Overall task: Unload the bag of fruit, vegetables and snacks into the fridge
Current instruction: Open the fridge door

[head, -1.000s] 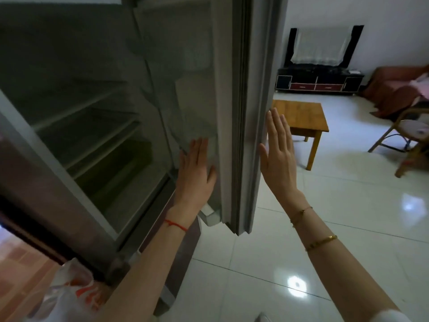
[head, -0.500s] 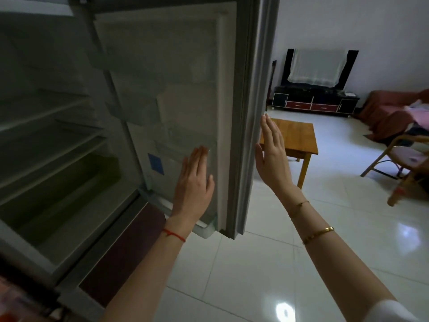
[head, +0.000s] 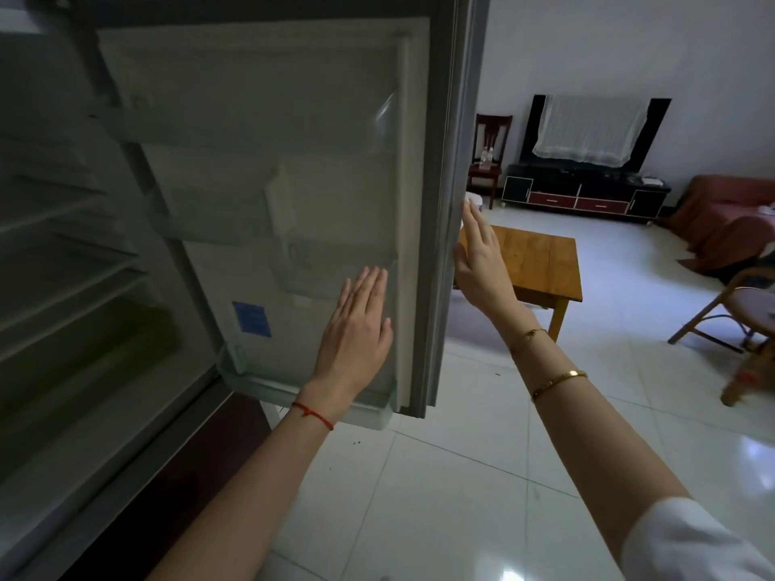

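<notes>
The fridge door (head: 293, 119) stands wide open in front of me, its inner side with door racks facing me. My left hand (head: 356, 333) lies flat with straight fingers against the lower inner panel of the door. My right hand (head: 482, 262) is flat with straight fingers at the door's outer edge. The fridge interior (head: 63, 287) at the left shows bare shelves. The bag is out of view.
A wooden coffee table (head: 541, 266) stands just behind the door on the white tiled floor (head: 461, 475). A TV cabinet (head: 583, 199), a dark wooden chair (head: 490, 161), a sofa (head: 721, 215) and a rattan chair (head: 746, 329) fill the room's right side.
The door has swung further open to the right, with both flat hands following it. My view has turned right, and the white bag at the lower left has left the frame.
</notes>
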Motion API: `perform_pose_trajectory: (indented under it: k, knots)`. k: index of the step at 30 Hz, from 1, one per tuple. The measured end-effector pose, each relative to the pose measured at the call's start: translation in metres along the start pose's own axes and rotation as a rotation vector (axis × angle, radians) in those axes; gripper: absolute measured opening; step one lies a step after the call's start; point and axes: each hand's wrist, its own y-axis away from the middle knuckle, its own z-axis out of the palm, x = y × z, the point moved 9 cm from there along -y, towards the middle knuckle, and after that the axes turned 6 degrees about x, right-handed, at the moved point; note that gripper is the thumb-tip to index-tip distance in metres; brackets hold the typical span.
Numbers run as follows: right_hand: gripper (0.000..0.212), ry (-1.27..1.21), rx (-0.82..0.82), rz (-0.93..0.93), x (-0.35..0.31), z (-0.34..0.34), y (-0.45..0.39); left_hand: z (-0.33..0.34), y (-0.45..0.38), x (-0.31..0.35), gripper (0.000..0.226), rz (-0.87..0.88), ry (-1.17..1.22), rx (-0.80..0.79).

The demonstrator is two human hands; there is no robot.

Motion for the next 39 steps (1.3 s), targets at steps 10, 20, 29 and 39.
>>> perform_pose_trajectory:
  k: [10,20,29,39]
  knots:
    - [0.070,-0.054,-0.007,-0.006,0.067,0.045,-0.089,0.056,-0.075,-0.003,0.058,0.048,-0.036,0.066]
    - [0.081,-0.161,-0.059,-0.005,0.120,0.101,-0.173,0.103,-0.139,-0.017,0.055,0.076,-0.076,0.073]
    - [0.082,-0.229,-0.120,-0.091,0.151,0.157,-0.236,0.140,-0.189,-0.031,0.056,-0.009,-0.139,0.076]
    - [0.070,-0.299,-0.239,-0.165,0.165,0.202,-0.296,0.174,-0.240,-0.048,0.060,-0.193,-0.224,0.093]
